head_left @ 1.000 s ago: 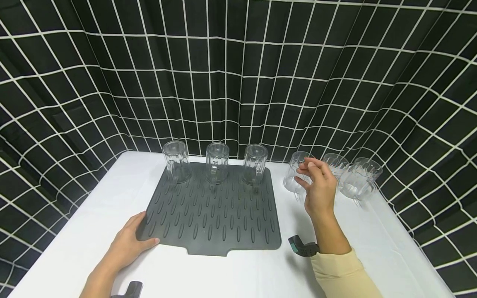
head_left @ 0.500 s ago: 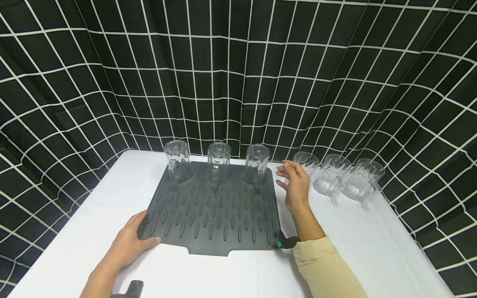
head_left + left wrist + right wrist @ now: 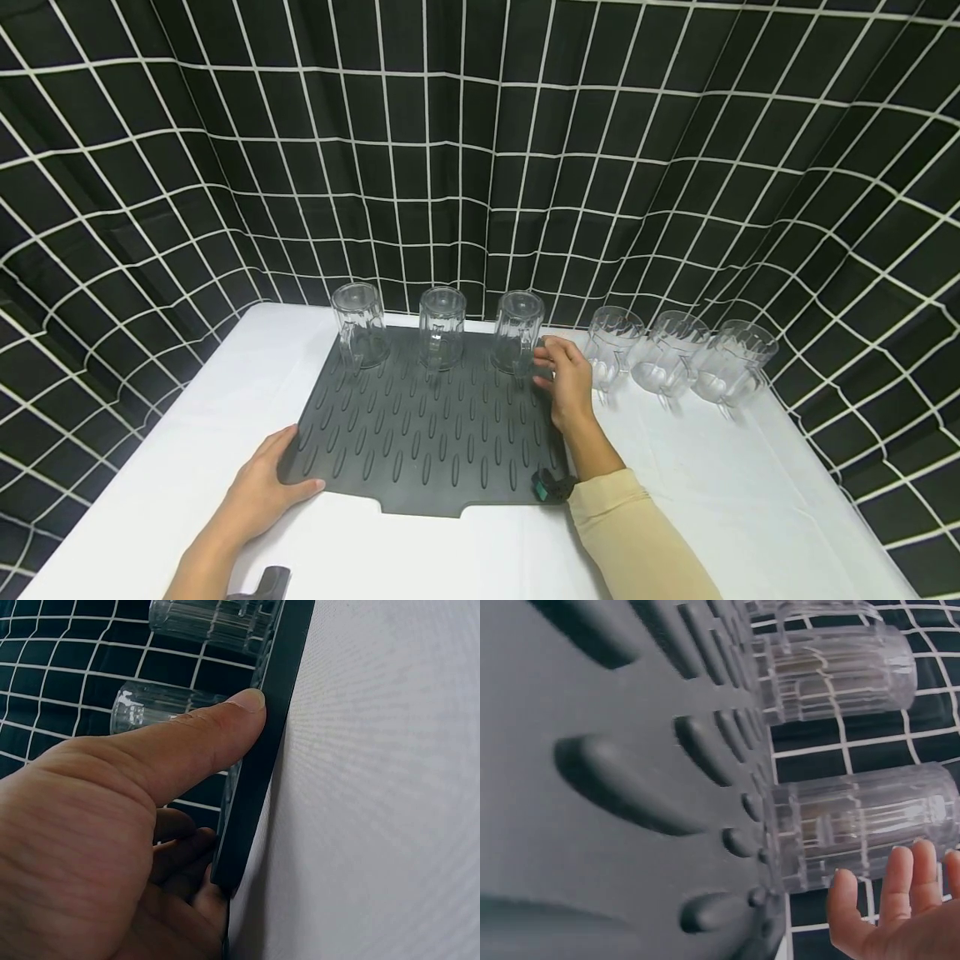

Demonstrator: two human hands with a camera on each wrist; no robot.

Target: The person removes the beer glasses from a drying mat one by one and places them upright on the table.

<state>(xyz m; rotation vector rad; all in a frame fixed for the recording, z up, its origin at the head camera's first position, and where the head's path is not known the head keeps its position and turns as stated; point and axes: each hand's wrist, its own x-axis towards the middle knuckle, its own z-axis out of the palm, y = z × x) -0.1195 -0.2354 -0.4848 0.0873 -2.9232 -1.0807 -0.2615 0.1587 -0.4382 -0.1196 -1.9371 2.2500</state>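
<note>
White table [image 3: 750, 500], left fingers [image 3: 272, 447] spread against grey mat [image 3: 420, 502], right fingers [image 3: 560, 350] (parted, empty) beside upturned mug [image 3: 516, 332]

Seemingly a staged booth: gridded curtain [image 3: 480, 179] around a white table [image 3: 757, 508]

Left hand [image 3: 258, 487] and right hand [image 3: 568, 383] both bare. Sleeve [image 3: 643, 542] on the right: pale yellow, lightly creased, its cuff [image 3: 602, 495] ending beside a wrist-worn camera [image 3: 558, 489]. That one black, bent, teal patch [image 3: 540, 487] near its tip. Left-side camera [image 3: 272, 582]: dark grey, stubby, blunt-topped, only partly in sight.
</note>
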